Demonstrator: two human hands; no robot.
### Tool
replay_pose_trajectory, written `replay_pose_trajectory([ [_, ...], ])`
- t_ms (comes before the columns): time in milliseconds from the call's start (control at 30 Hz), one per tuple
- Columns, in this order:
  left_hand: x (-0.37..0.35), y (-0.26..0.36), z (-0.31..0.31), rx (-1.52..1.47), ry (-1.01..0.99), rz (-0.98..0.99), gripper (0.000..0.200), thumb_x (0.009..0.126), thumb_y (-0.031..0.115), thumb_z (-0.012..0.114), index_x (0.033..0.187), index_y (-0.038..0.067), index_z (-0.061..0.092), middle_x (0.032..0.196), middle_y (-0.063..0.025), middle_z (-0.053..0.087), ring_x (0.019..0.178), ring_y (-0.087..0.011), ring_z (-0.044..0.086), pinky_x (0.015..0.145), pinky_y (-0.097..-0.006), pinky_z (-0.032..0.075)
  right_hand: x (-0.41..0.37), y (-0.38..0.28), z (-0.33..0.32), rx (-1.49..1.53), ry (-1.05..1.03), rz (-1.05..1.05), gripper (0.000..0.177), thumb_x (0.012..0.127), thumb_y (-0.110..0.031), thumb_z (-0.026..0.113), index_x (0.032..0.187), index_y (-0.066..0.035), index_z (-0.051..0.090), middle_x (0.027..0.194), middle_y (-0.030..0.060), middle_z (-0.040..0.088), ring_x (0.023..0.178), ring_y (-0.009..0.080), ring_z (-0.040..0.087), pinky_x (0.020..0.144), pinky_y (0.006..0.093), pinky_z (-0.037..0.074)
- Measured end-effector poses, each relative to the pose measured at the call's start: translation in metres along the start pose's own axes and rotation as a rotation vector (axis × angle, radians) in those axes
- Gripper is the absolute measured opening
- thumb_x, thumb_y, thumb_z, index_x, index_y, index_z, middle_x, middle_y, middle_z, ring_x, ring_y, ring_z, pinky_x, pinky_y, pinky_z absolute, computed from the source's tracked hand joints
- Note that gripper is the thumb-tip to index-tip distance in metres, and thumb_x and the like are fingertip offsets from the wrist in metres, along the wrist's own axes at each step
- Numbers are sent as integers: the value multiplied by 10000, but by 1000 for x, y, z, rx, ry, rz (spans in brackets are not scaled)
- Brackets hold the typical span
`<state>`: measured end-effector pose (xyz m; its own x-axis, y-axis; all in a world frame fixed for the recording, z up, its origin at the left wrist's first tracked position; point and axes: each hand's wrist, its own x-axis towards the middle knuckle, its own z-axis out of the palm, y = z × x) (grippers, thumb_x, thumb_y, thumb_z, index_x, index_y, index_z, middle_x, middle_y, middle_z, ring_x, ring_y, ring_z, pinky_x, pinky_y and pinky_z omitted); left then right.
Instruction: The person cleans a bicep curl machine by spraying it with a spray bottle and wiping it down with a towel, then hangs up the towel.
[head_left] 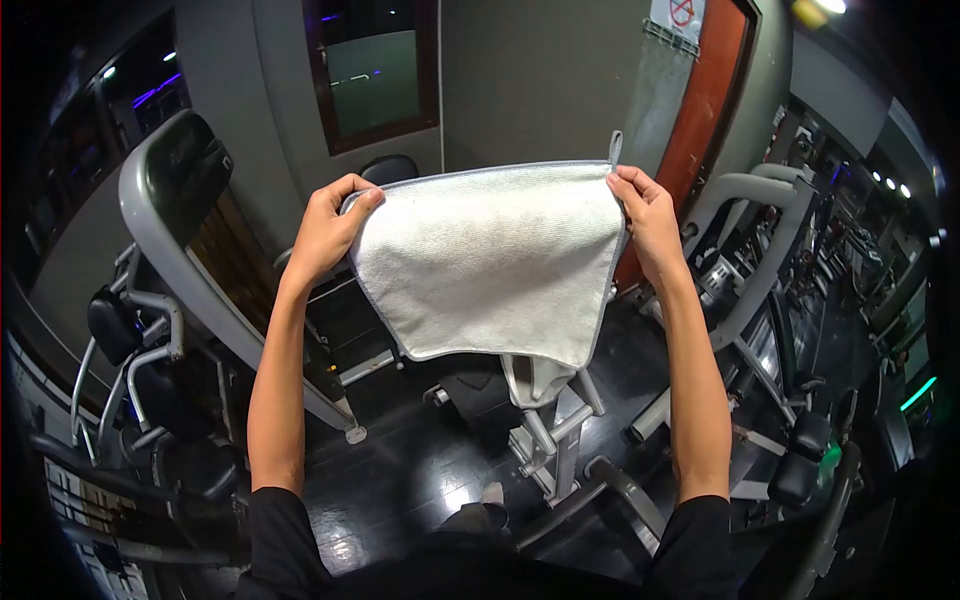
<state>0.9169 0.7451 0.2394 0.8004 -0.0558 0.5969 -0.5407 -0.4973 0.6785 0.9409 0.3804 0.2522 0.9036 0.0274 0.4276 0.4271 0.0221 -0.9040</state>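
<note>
A white cloth (490, 265) with a grey edge hangs spread out between my two hands, with faint darker marks near its upper part. My left hand (335, 225) pinches its upper left corner between thumb and fingers. At the upper right corner, beside a small grey loop (616, 146), my right hand (645, 215) grips the cloth the same way. Behind and below the cloth's lower edge, another piece of pale cloth (540, 382) lies over a grey metal machine frame (565, 440).
A tall grey exercise machine (170, 230) stands at the left, near a machine with black pads (115, 325). Grey curved bars (770, 260) rise at the right. Behind are a wall (530, 80), a dark-framed window (373, 85) and a reddish door (705, 110). The floor (400, 460) is dark and shiny.
</note>
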Motion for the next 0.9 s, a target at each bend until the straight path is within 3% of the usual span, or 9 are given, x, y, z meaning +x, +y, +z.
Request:
replay_pose_trajectory([
  [300, -5, 25, 64, -232, -115, 79, 192, 913, 182, 594, 879, -7, 590, 754, 25, 547, 744, -47, 470, 694, -207, 392, 1, -19, -59, -37, 85, -99, 286, 930, -227, 600, 1101, -2, 639, 880, 9, 647, 779, 55, 557, 776, 184, 421],
  [400, -7, 29, 87, -269, -219, 24, 192, 906, 201, 605, 921, 11, 584, 737, 27, 534, 699, -39, 449, 643, -206, 371, 5, -19, -78, -93, 190, -206, 256, 933, -232, 597, 1052, -11, 646, 899, -9, 628, 803, 42, 528, 769, 185, 406],
  [500, -3, 22, 109, -295, -329, 8, 187, 894, 189, 615, 926, 9, 578, 706, 23, 472, 676, -63, 425, 636, -234, 368, -4, -28, -84, -65, 136, -213, 227, 932, -234, 597, 994, -20, 644, 866, -22, 607, 810, 41, 512, 769, 197, 392],
  [733, 19, 9, 145, -307, -486, 52, 119, 842, 103, 601, 887, 4, 553, 783, -15, 525, 755, -102, 468, 688, -256, 391, -5, -23, -83, -182, 107, -273, 150, 929, -158, 593, 971, -19, 629, 852, -34, 585, 756, 20, 474, 692, 174, 370],
  [833, 22, 10, 154, -353, -559, 39, 119, 807, 62, 556, 916, 15, 552, 735, 0, 459, 703, -73, 436, 646, -230, 375, -5, -21, -83, -178, 113, -275, 149, 919, -87, 590, 1047, -12, 606, 824, -40, 560, 699, -18, 441, 593, 141, 344],
  [900, 26, 8, 158, -351, -652, 15, 229, 764, 45, 503, 981, 8, 564, 682, 16, 412, 632, -65, 394, 587, -231, 342, -6, -18, -84, -162, 111, -263, 154, 917, -85, 592, 1053, -12, 603, 821, -35, 562, 671, -20, 439, 577, 138, 339],
])
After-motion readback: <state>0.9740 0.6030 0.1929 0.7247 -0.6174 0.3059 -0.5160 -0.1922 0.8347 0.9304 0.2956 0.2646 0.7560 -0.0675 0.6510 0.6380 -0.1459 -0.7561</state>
